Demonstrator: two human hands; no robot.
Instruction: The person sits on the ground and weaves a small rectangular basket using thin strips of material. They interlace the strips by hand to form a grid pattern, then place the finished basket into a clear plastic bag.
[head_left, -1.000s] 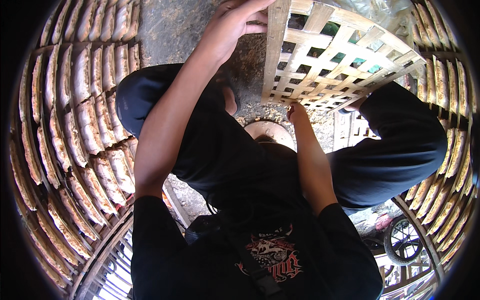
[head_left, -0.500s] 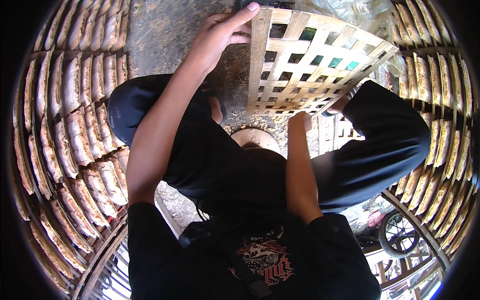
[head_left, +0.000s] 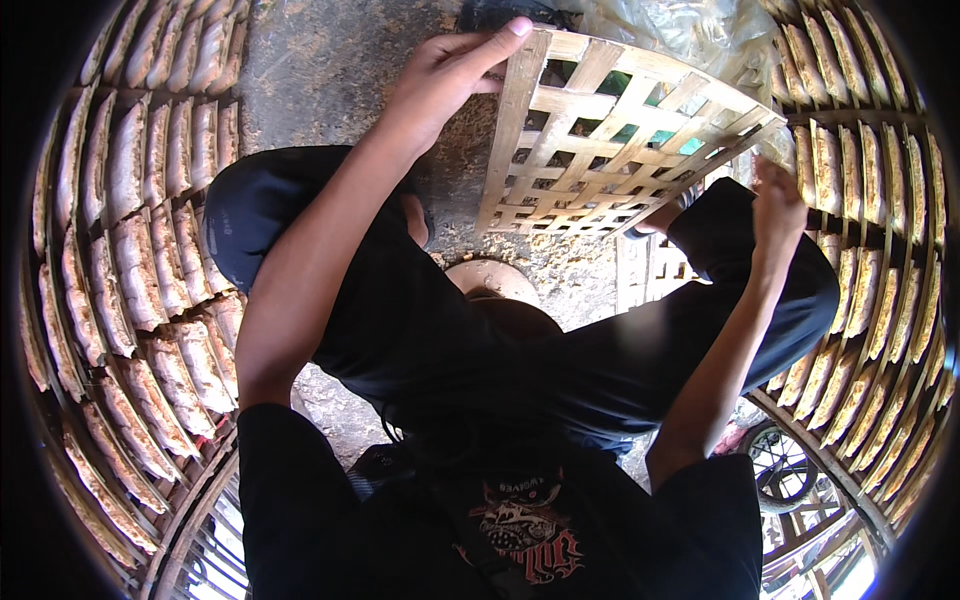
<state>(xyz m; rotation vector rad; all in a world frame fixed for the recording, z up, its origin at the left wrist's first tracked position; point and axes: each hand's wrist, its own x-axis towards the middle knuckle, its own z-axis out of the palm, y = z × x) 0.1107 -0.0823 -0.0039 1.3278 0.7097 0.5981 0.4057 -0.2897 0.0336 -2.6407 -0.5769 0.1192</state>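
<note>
My left hand [head_left: 455,75] grips the upper left corner of a woven bamboo lattice panel [head_left: 610,140], thumb along its wooden edge, which stands tilted above my lap. Out to the right of the panel, beside crumpled clear plastic [head_left: 650,22], my right hand [head_left: 780,195] is raised with fingers curled; what they hold, if anything, I cannot make out. Below the panel, a round pale object [head_left: 485,272] sits on the floor between my black-trousered legs.
Racks of bamboo slats bearing pale, crusty strips stand close on my left [head_left: 130,180] and right [head_left: 860,180]. Another lattice panel [head_left: 640,280] lies beyond my right leg. A spoked wheel [head_left: 780,465] shows at lower right. The floor [head_left: 320,70] is worn grey and speckled.
My right hand has left the panel's lower edge and moved right and upward. My left hand, still on the panel, and the panel itself sit slightly further left.
</note>
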